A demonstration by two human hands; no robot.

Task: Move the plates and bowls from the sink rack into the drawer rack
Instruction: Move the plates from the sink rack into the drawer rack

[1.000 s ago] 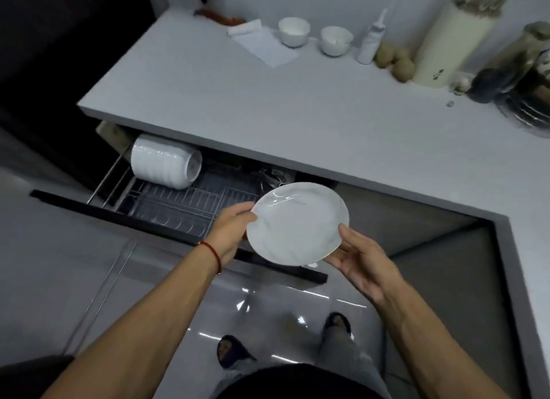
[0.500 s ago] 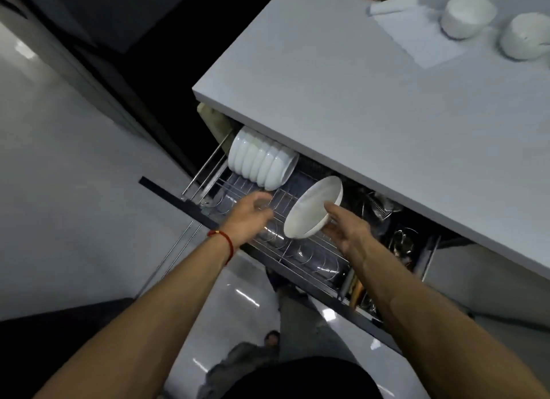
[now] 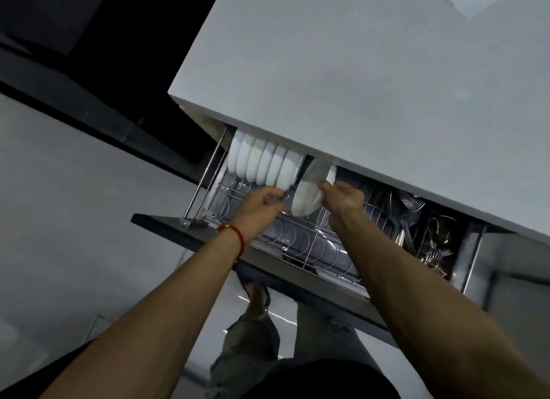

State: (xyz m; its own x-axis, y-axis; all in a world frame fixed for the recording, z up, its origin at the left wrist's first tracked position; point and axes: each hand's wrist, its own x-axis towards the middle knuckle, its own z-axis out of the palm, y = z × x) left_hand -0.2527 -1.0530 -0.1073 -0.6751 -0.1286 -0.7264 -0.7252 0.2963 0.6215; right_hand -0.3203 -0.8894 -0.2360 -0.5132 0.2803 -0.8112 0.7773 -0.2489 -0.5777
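Right hand (image 3: 342, 197) slots plate (image 3: 306, 194) (blurred).

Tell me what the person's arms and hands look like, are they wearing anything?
Both arms are bare all the way down, with no sleeves and no gloves. The left hand has a thin red string bracelet with a small bead tied around its wrist. The right hand wears nothing that I can see: no ring, no watch, no band.

Bare forearms; red cord bracelet (image 3: 235, 235) on left wrist; grey jeans (image 3: 253, 339).
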